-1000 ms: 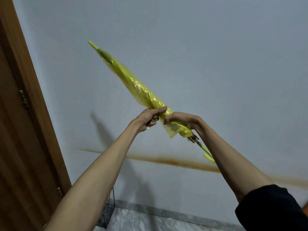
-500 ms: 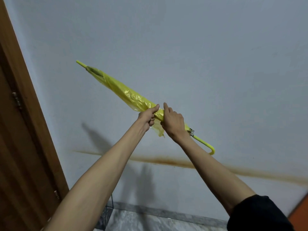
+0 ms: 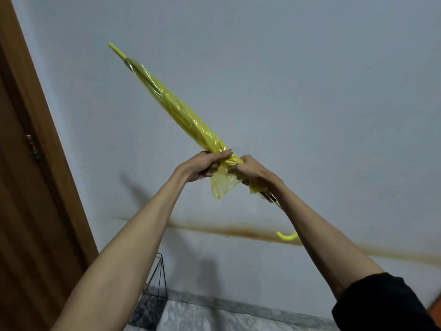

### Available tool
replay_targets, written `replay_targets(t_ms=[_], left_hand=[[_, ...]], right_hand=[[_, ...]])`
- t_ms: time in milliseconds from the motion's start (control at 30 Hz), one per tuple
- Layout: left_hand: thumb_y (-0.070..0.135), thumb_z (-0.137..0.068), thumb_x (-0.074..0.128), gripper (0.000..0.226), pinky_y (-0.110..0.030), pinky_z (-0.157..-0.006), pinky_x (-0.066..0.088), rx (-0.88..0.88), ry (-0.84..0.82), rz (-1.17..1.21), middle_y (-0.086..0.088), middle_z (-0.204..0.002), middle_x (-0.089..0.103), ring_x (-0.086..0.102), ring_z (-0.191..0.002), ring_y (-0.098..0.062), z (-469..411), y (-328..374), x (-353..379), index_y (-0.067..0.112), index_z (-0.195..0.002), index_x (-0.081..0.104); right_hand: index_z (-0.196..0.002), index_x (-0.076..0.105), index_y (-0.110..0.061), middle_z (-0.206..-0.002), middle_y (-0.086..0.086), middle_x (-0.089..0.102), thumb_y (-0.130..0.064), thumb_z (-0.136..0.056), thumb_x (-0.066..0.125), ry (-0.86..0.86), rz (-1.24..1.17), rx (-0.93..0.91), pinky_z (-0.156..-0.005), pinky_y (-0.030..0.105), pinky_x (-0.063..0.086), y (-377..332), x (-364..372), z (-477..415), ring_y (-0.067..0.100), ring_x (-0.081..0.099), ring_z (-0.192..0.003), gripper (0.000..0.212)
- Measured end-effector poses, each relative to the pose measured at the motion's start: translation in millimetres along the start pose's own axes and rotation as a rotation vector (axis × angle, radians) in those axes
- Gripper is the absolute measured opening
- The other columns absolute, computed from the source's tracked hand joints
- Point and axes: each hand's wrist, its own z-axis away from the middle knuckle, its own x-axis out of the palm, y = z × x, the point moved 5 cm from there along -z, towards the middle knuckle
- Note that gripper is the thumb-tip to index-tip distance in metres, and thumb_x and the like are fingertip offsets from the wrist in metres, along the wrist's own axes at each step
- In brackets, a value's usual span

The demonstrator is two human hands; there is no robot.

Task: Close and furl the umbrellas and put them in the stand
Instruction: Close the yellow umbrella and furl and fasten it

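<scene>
Both arms stretched up & fwd, wrists close together, hands side by side on the long yellow see-through plastic umbrella [image 3: 181,113], which is closed and held in the air, slanting across the pale grey wall [image 3: 310,91].

Left hand [image 3: 202,166]: fingers curled round the bunched canopy, thumb lying along the top, knuckles facing down. Right hand [image 3: 255,174]: fist wrapped round the lower canopy end, just beside the left fingers; back of hand faces the camera.

Between the 2 sets of fingers a loose flap [image 3: 222,185] of yellow plastic hangs down, not wrapped in. Above-left of the left fingers the canopy runs up, rolled fairly tight, to the yellow tip [image 3: 117,50]. Below-right of the right fingers the shaft passes behind the forearm; the hooked yellow handle [image 3: 287,236] peeks out by the wrist side, over a rust-brown streak [image 3: 226,231] on the wall.

Black sleeve [image 3: 381,304] on right upper arm; left arm bare.

Well below the left fingers, behind that forearm: black wire umbrella stand [image 3: 158,278] on the floor, next to the brown wooden door frame [image 3: 47,139].
</scene>
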Motion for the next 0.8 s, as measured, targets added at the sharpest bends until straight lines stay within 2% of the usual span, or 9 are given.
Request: replay_targets(t_ms=[67,133,233,333,433,500,567,667,800], left_hand=[[0.062,-0.074,0.070,0.042,-0.029,-0.049,0.011,-0.025,0.012,-0.104,0.004,-0.059,0.018,0.013,-0.053,-0.015,3,3,-4,0.026,-0.072,0.048],[0.065,-0.072,0.070,0.045,-0.033,-0.055,0.009,-0.052,0.011,-0.130,0.002,-0.062,0.016,0.011,-0.056,-0.016,4,2,-5,0.028,-0.068,0.046],[0.056,-0.077,0.071,0.033,-0.028,-0.049,0.009,-0.064,0.025,-0.021,0.004,-0.058,0.016,0.011,-0.052,-0.013,3,-6,-6,0.027,-0.074,0.055],[0.051,-0.079,0.071,0.029,-0.021,-0.041,0.013,-0.077,0.092,0.061,0.007,-0.052,0.020,0.015,-0.047,-0.010,-2,-13,-6,0.028,-0.066,0.058],[0.048,-0.079,0.073,0.035,-0.020,-0.038,0.018,-0.073,0.194,0.124,0.009,-0.047,0.024,0.020,-0.042,-0.009,-10,-14,-4,0.027,-0.064,0.050],[0.047,-0.078,0.074,0.039,-0.021,-0.036,0.021,-0.091,0.290,0.163,0.009,-0.045,0.027,0.022,-0.039,-0.009,-19,-13,-2,0.025,-0.063,0.046],[0.045,-0.079,0.074,0.043,-0.019,-0.034,0.022,-0.132,0.389,0.206,0.009,-0.043,0.030,0.024,-0.035,-0.008,-25,-13,0,0.023,-0.061,0.042],[0.046,-0.081,0.071,0.047,-0.015,-0.030,0.018,-0.232,0.448,0.260,0.009,-0.038,0.030,0.022,-0.027,-0.007,-36,-10,9,0.023,-0.060,0.036],[0.052,-0.084,0.067,0.050,-0.017,-0.031,0.017,-0.242,0.333,0.184,0.010,-0.039,0.028,0.021,-0.032,-0.006,-43,-5,19,0.025,-0.059,0.033]], right_hand=[[-0.068,0.041,-0.016,-0.055,0.001,0.037,-0.027,-0.077,0.056,-0.115,-0.011,0.040,-0.049,0.028,0.030,0,1,1,0.017,0.035,-0.046,0.021],[-0.071,0.041,-0.016,-0.059,0.002,0.034,-0.028,-0.079,0.054,-0.226,-0.064,0.098,-0.049,0.027,0.028,0,3,2,0.016,0.031,-0.047,0.020],[-0.076,0.050,-0.016,-0.063,0.003,0.038,-0.040,-0.078,0.058,-0.299,-0.047,0.155,-0.052,0.028,0.032,-1,2,4,0.016,0.034,-0.049,0.026],[-0.087,0.065,-0.016,-0.067,0.001,0.056,-0.068,-0.074,0.065,-0.320,0.027,0.165,-0.057,0.031,0.043,-3,-1,6,0.016,0.050,-0.055,0.054],[-0.095,0.066,-0.022,-0.083,-0.002,0.070,-0.086,-0.047,0.069,-0.169,0.321,0.106,-0.071,0.035,0.053,-7,-6,1,0.017,0.067,-0.074,0.081],[-0.098,0.058,-0.022,-0.088,-0.005,0.067,-0.087,-0.044,0.069,0.046,0.503,0.059,-0.073,0.035,0.051,-8,-12,-4,0.016,0.064,-0.081,0.085],[-0.108,0.050,-0.016,-0.089,-0.002,0.064,-0.077,-0.057,0.071,0.276,0.709,-0.017,-0.066,0.033,0.043,-7,-12,-10,0.021,0.061,-0.082,0.083],[-0.130,0.041,-0.012,-0.099,0.006,0.062,-0.039,-0.076,0.072,0.567,0.863,-0.194,-0.059,0.031,0.038,-2,-6,-9,0.030,0.063,-0.078,0.068],[-0.132,0.040,-0.013,-0.094,0.006,0.059,-0.010,-0.075,0.061,0.599,0.923,-0.320,-0.050,0.031,0.036,8,-19,-12,0.030,0.048,-0.057,0.061]])
